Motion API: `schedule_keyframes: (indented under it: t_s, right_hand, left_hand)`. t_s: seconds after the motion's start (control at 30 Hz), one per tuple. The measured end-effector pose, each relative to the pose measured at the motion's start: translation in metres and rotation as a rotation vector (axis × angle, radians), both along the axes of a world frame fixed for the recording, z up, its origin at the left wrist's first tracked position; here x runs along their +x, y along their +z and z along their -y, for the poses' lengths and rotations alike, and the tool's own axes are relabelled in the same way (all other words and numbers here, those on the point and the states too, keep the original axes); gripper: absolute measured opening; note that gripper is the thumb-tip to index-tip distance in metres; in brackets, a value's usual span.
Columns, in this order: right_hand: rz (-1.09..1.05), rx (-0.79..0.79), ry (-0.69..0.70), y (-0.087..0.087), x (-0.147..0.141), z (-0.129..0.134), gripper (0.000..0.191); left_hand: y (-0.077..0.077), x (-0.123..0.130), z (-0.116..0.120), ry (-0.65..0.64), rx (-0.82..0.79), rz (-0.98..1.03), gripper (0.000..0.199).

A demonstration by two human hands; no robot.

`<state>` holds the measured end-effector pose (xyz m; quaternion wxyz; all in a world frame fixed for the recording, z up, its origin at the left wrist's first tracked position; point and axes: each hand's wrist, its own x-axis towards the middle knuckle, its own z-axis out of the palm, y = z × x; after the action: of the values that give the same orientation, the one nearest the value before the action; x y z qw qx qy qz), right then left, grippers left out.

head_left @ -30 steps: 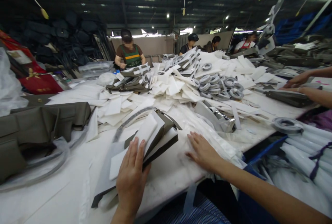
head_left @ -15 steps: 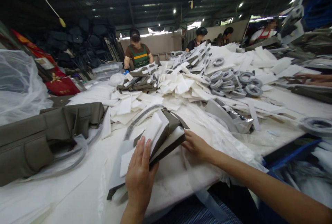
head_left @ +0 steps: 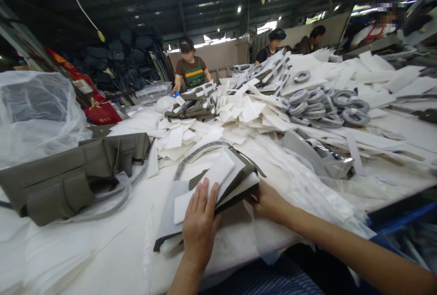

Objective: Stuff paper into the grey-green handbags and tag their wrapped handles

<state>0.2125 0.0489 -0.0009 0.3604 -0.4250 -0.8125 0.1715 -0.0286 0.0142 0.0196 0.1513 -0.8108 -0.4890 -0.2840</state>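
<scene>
An olive-grey handbag (head_left: 248,170) lies tilted on the table in front of me, its handle (head_left: 187,158) wrapped in pale film. White foam sheets (head_left: 220,167) lie along its upper face. My left hand (head_left: 201,226) is closed over the near left part, with straight fingers across the foam and the thumb at the lower edge. At the bag's right end, my right hand (head_left: 268,200) grips the corner, its fingertips hidden behind and under it. Clear plastic film (head_left: 264,236) hangs below this hand.
Another olive handbag (head_left: 61,176) rests on the left. Beyond my hands lie a heap of white foam pieces (head_left: 249,110) and grey wrapped rings (head_left: 314,104). A blue bin (head_left: 396,236) stands at right. Several people, one in a green apron (head_left: 193,75), are across the table.
The camera view has turned slightly left, so everything sits further right. Both hands keep their places on the handbag. A co-worker's hands at the right edge have left the view.
</scene>
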Motion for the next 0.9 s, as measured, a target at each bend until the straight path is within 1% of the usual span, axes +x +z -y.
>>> schedule_keyframes:
  t_s: [0.1, 0.13, 0.17, 0.27, 0.33, 0.4, 0.43, 0.5, 0.57, 0.6, 0.63, 0.67, 0.73, 0.77, 0.8, 0.83, 0.87, 0.9]
  right_hand:
    - [0.255, -0.060, 0.038, -0.004, 0.003, 0.028, 0.065]
    - [0.334, -0.073, 0.036, -0.006, 0.000, 0.032, 0.068]
    - [0.387, -0.078, 0.033, -0.008, -0.004, 0.033, 0.064]
    - [0.435, -0.035, 0.073, -0.014, -0.017, 0.023, 0.037]
    - [0.436, 0.008, 0.096, -0.018, -0.022, 0.016, 0.031]
    - [0.404, 0.096, 0.115, -0.018, -0.023, 0.016, 0.030]
    - [0.371, 0.170, 0.162, -0.016, -0.022, 0.019, 0.029]
    - [0.284, 0.361, 0.356, -0.005, -0.019, 0.031, 0.027]
    - [0.210, 0.508, 0.544, 0.012, -0.014, 0.043, 0.023]
    - [0.184, 0.548, 0.582, 0.023, -0.011, 0.047, 0.021]
    - [0.155, 0.570, 0.574, 0.034, -0.007, 0.049, 0.020]
    - [0.123, 0.571, 0.525, 0.045, -0.004, 0.047, 0.020]
    - [0.038, 0.523, 0.350, 0.063, 0.004, 0.032, 0.018]
    - [0.007, 0.467, 0.238, 0.070, 0.008, 0.021, 0.017]
    - [0.003, 0.390, 0.121, 0.075, 0.011, 0.007, 0.017]
    - [0.049, 0.283, 0.011, 0.079, 0.014, -0.008, 0.019]
    - [0.135, 0.163, -0.080, 0.081, 0.015, -0.024, 0.023]
    - [0.244, 0.042, -0.142, 0.083, 0.016, -0.040, 0.026]
  left_hand:
    - [-0.002, 0.004, 0.000, 0.004, 0.003, -0.015, 0.080]
    - [-0.002, 0.006, -0.001, 0.004, 0.004, -0.026, 0.079]
    - [-0.002, 0.007, -0.001, 0.002, 0.005, -0.038, 0.079]
    - [-0.002, 0.011, 0.000, -0.012, 0.018, -0.075, 0.079]
    - [-0.002, 0.012, 0.000, -0.019, 0.031, -0.091, 0.079]
    - [-0.002, 0.011, 0.000, -0.019, 0.039, -0.102, 0.079]
    - [-0.003, 0.011, 0.000, -0.017, 0.039, -0.107, 0.079]
    - [-0.006, 0.011, 0.001, -0.012, 0.042, -0.122, 0.076]
    - [-0.012, 0.012, 0.002, -0.022, 0.061, -0.152, 0.070]
    - [-0.014, 0.013, 0.002, -0.032, 0.078, -0.170, 0.066]
    - [-0.017, 0.015, 0.003, -0.043, 0.094, -0.186, 0.063]
    - [-0.020, 0.016, 0.004, -0.051, 0.109, -0.199, 0.060]
    - [-0.023, 0.019, 0.007, -0.069, 0.139, -0.210, 0.056]
    - [-0.023, 0.020, 0.008, -0.079, 0.156, -0.211, 0.054]
    - [-0.024, 0.020, 0.010, -0.088, 0.173, -0.211, 0.052]
    - [-0.023, 0.021, 0.011, -0.099, 0.191, -0.210, 0.050]
    - [-0.023, 0.022, 0.013, -0.110, 0.207, -0.207, 0.048]
    - [-0.022, 0.022, 0.015, -0.121, 0.220, -0.202, 0.046]
